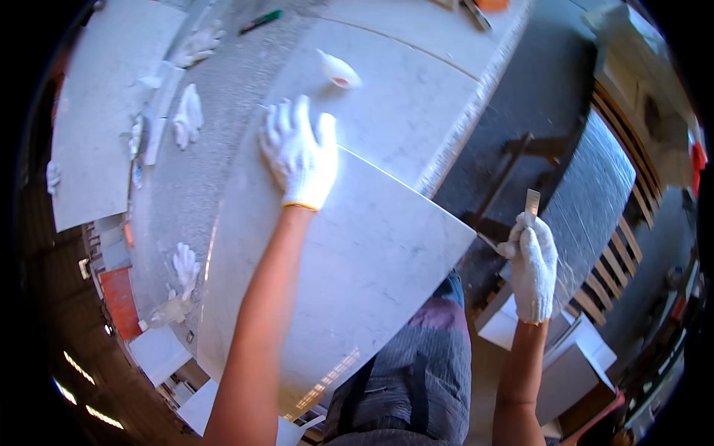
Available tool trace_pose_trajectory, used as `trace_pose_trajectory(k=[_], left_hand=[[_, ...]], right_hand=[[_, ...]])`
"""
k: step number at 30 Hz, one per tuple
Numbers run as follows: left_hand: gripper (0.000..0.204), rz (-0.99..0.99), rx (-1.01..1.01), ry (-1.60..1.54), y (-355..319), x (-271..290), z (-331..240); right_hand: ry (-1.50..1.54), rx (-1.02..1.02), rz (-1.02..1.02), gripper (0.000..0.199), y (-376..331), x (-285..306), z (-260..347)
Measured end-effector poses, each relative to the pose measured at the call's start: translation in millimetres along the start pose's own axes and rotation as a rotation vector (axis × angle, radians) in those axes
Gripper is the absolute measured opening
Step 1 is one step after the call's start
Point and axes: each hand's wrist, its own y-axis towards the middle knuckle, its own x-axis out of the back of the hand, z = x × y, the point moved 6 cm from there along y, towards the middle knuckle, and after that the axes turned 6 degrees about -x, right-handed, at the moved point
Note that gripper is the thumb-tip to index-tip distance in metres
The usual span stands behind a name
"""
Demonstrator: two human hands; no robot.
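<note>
A large glossy white slab (pixel 357 260) with faint grey veining lies on the work table in front of me. My left hand (pixel 301 152), in a white knitted glove, rests flat near its far edge with the fingers spread. My right hand (pixel 532 264), gloved as well, is raised off the slab's right corner and closed around a small flat metal tool (pixel 532 201). Its squared end sticks up above my fingers; the rest is hidden in the glove. A thin pointed bit juts from the fingers toward the slab corner. Beyond my left hand sits a small white cone-shaped piece (pixel 341 72), reddish inside.
Another pale slab (pixel 401 97) lies beyond. Loose white gloves (pixel 188 115) and a green marker (pixel 260 22) lie on the grey tabletop, with a clear plastic bottle (pixel 169 312) at left. A dark-topped stand (pixel 595 193) and wooden slats (pixel 613 260) are at right.
</note>
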Motion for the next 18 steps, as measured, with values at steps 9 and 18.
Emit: trace_pose_trajectory(k=[9,18], left_hand=[[0.05,0.11,0.141,-0.012,10,8,2],[0.045,0.19,0.169,-0.024,20,13,-3]], right_hand=[[-0.458,0.428,-0.021,0.037,85,-93,137],[-0.767,0.775,-0.154,0.025,203,-184,222]])
